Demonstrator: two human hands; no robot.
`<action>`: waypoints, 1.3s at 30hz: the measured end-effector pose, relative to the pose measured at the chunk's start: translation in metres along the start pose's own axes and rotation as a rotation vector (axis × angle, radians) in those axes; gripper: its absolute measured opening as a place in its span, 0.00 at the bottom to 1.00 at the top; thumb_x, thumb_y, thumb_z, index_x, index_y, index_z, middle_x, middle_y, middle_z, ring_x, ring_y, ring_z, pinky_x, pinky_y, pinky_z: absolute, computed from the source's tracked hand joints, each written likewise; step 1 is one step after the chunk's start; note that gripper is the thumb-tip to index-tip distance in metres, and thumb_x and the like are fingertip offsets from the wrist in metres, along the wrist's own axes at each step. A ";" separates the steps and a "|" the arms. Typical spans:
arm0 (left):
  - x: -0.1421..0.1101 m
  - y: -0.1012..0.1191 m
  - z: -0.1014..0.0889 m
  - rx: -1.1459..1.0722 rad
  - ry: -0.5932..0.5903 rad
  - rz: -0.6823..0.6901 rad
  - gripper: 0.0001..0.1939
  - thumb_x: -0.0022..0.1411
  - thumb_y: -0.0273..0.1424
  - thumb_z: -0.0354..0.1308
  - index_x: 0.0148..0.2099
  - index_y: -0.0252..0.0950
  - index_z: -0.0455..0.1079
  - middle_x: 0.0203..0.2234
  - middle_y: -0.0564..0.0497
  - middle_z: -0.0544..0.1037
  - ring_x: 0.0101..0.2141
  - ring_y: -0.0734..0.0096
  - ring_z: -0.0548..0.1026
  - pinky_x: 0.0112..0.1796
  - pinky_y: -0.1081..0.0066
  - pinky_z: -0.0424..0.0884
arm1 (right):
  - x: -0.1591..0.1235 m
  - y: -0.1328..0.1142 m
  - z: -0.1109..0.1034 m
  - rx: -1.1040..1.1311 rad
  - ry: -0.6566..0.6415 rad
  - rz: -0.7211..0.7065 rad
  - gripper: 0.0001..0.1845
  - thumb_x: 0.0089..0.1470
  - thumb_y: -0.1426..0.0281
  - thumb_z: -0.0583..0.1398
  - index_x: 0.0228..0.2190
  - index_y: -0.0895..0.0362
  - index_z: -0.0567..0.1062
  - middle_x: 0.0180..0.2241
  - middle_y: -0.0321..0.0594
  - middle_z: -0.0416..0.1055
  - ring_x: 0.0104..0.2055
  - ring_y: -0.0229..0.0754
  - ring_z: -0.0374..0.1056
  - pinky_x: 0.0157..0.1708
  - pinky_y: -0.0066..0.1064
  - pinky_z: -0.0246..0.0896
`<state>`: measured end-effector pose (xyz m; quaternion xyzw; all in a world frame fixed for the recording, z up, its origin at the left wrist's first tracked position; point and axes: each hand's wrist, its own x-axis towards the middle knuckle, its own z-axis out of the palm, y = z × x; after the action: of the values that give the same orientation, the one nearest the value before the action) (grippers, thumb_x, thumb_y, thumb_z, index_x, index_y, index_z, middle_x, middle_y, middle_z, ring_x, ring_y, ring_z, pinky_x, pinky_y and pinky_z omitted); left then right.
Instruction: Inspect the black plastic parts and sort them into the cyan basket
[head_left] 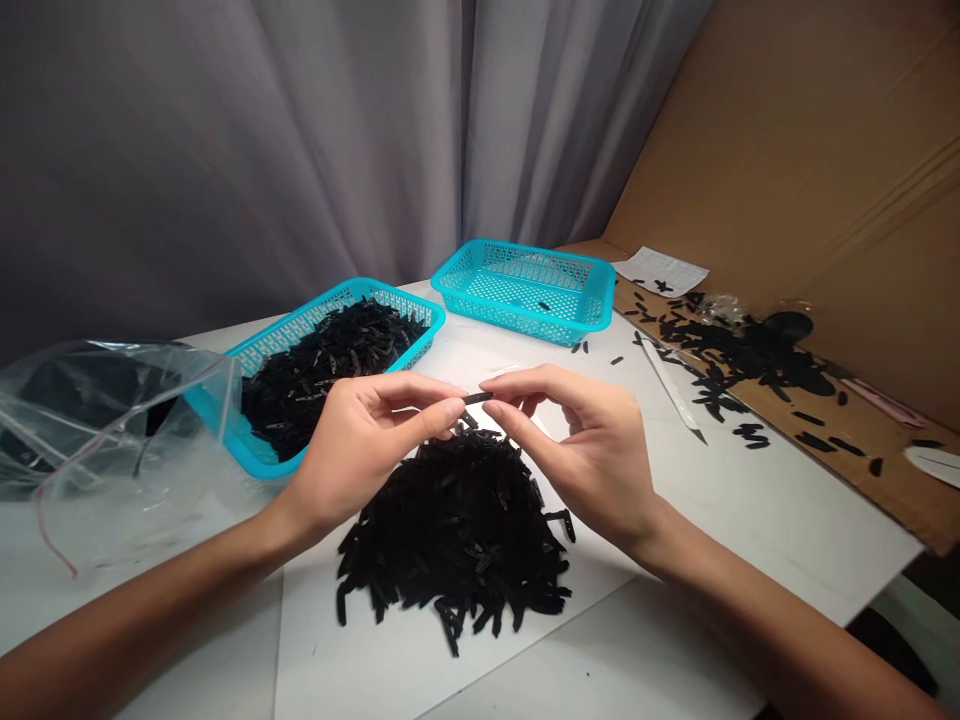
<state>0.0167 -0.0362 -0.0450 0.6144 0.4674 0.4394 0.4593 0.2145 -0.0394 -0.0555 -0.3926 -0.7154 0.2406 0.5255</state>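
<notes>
Above white table [750, 530], grey curtain [360, 140] behind, left hand [360, 430] and right hand [589, 440] pinching one black piece [478, 398]

Black pieces [465, 530], white tabletop [742, 490]
Turquoise latticed baskets [525, 318] at nine and one o'clock; grey curtain [375, 130] at twelve; brown cardboard [810, 170] at two.

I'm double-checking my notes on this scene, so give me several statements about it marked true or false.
The left hand and right hand pinch a small black piece between them. True.
The pile below the hands sits in a basket. False: the pile lies on a white surface.
The basket nearer the left hand holds black pieces. True.
The farther basket is red. False: the farther basket is blue.
A plastic bag lies on the right. False: the plastic bag is on the left.
</notes>
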 end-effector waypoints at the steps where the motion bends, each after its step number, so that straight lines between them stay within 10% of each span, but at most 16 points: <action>1: 0.000 0.000 0.000 0.003 -0.004 -0.001 0.05 0.60 0.34 0.69 0.36 0.38 0.83 0.27 0.53 0.82 0.31 0.72 0.79 0.34 0.77 0.77 | 0.000 0.000 0.000 -0.031 0.003 -0.034 0.04 0.58 0.74 0.65 0.35 0.52 0.81 0.32 0.36 0.81 0.31 0.41 0.74 0.33 0.34 0.71; 23: -0.003 0.007 0.002 0.022 0.045 0.077 0.02 0.58 0.30 0.71 0.36 0.41 0.82 0.30 0.55 0.84 0.30 0.78 0.80 0.33 0.83 0.77 | -0.001 0.001 -0.001 0.040 0.171 -0.146 0.07 0.56 0.78 0.68 0.34 0.53 0.82 0.31 0.35 0.81 0.31 0.39 0.73 0.30 0.35 0.67; 31: -0.002 0.009 0.002 0.002 0.074 0.098 0.02 0.58 0.30 0.71 0.36 0.42 0.82 0.29 0.58 0.84 0.29 0.81 0.80 0.33 0.87 0.77 | 0.004 -0.002 -0.004 0.317 0.120 0.211 0.04 0.55 0.74 0.69 0.33 0.52 0.83 0.32 0.34 0.81 0.30 0.36 0.73 0.28 0.28 0.68; 39: -0.003 0.009 0.003 0.019 0.141 0.208 0.07 0.57 0.23 0.70 0.34 0.43 0.82 0.27 0.61 0.84 0.28 0.84 0.81 0.33 0.90 0.77 | 0.003 -0.005 -0.004 0.302 0.078 0.210 0.04 0.55 0.74 0.69 0.33 0.52 0.83 0.33 0.34 0.81 0.34 0.37 0.75 0.32 0.29 0.68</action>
<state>0.0203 -0.0411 -0.0367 0.6314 0.4367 0.5222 0.3714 0.2160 -0.0398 -0.0487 -0.3906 -0.6054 0.3835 0.5777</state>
